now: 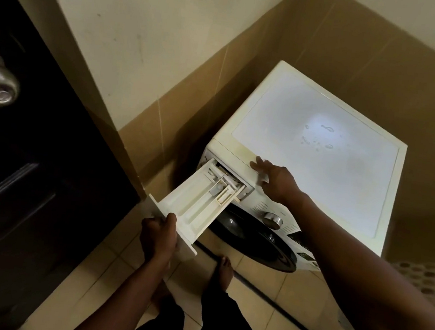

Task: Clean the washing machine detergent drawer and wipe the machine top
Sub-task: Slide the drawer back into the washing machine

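While white plastic detergent drawer (198, 203) hangs mostly out of white washing machine (320, 155), left hand (158, 235) grips front panel; right hand (272, 176), fingers spread, presses machine top edge. Removal step, likely; next: free catch, lift clear.

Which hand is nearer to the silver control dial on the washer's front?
Right. The right hand rests on the front edge of the washing machine top, just above the dial; the left hand grips the front panel of the pulled-out detergent drawer, farther off.
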`<action>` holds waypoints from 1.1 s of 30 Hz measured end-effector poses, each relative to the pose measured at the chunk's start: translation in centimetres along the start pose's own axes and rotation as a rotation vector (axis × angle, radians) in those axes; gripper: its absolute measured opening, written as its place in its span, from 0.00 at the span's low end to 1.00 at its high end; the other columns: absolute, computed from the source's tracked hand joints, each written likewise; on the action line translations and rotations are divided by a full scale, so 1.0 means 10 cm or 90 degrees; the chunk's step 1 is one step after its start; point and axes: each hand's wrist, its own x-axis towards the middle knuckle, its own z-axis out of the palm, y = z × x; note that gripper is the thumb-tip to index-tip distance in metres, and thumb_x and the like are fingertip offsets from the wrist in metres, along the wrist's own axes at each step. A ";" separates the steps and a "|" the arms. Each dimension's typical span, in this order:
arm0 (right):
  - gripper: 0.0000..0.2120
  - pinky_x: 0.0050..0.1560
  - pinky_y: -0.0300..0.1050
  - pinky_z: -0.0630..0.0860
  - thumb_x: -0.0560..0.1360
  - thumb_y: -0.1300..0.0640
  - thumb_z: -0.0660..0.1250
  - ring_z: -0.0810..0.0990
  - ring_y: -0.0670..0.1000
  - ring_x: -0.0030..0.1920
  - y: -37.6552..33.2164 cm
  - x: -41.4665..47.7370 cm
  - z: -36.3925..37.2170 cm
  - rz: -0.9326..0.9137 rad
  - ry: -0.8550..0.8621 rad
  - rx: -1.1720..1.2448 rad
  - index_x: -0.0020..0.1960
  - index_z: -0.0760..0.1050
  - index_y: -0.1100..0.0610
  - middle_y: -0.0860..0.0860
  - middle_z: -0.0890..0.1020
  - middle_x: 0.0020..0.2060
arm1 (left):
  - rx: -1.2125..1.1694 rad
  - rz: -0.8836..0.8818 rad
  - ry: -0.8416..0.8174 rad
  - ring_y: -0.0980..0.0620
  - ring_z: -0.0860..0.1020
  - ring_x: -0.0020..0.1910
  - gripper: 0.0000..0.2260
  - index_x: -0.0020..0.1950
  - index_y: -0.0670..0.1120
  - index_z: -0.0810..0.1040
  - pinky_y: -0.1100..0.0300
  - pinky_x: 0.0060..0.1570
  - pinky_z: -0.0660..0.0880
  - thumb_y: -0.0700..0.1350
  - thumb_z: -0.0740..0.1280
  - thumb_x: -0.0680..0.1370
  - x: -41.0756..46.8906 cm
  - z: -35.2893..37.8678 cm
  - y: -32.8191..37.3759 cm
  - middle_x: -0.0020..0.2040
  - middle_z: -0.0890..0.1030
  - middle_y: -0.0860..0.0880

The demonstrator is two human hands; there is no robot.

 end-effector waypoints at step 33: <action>0.36 0.75 0.50 0.65 0.76 0.64 0.65 0.60 0.54 0.80 -0.06 -0.03 0.05 0.000 -0.009 0.008 0.81 0.59 0.49 0.49 0.56 0.82 | -0.028 0.002 0.080 0.43 0.81 0.50 0.19 0.55 0.44 0.71 0.42 0.47 0.84 0.52 0.73 0.73 -0.40 0.12 0.11 0.55 0.79 0.44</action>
